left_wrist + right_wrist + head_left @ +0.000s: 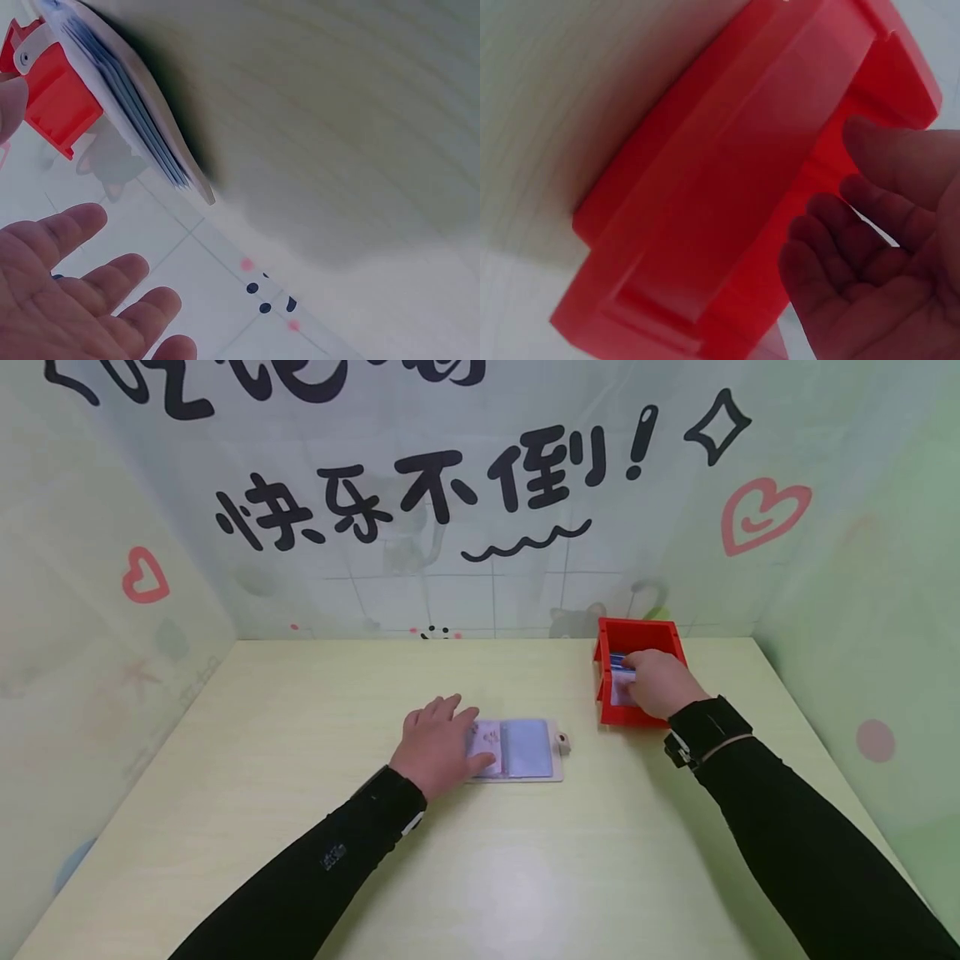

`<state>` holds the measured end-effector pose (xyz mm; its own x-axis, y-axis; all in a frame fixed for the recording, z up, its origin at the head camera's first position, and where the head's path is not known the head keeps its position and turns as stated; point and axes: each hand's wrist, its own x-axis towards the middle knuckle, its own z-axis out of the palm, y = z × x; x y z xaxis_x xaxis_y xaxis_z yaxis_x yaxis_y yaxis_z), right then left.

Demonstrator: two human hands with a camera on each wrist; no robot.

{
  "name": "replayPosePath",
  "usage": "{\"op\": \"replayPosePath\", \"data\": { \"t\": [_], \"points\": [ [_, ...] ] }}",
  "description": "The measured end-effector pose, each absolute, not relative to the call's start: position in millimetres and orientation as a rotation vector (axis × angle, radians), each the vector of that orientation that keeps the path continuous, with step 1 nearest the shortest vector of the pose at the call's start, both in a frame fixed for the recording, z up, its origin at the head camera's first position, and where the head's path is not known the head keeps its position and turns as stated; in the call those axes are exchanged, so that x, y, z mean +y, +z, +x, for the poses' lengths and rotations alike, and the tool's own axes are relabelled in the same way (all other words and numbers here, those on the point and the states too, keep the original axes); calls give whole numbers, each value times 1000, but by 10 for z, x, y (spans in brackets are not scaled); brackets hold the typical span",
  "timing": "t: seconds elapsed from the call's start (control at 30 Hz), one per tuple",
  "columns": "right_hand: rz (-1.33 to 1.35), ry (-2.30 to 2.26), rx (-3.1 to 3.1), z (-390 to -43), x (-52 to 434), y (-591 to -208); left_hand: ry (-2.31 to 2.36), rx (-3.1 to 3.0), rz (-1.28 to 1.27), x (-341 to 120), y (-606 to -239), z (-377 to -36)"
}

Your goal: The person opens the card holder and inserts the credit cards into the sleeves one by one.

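Left hand (438, 745): fingers flat, pressing the open card holder (517, 750) at table centre | Right hand (660, 683): fingers curled in the red bin (637, 635), apparently pinching a card (619, 681) | Lift your card clear of the rim; keep the holder pinned.

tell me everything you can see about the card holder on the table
The card holder lies open and flat on the pale wooden table, left of the red bin. It has a beige cover with a small snap tab on its right edge and a stack of clear bluish plastic sleeves inside, which the left wrist view shows layered edge-on. The left hand rests flat on its left page. Nothing else touches it.
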<state>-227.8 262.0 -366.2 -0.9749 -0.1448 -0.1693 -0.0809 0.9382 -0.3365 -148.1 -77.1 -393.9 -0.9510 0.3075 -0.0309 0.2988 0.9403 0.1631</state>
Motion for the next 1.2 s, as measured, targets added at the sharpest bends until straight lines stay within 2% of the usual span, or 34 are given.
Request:
{"op": "replayPosePath", "data": {
  "t": [0.5,1.2],
  "points": [
    [-195,-233,2925,-2438,2580,-3891,239,3055,472,-746,-3962,-1436],
    [-129,-166,2920,-2460,2553,-3906,264,3041,471,-722,-3986,-1437]
  ]
}}
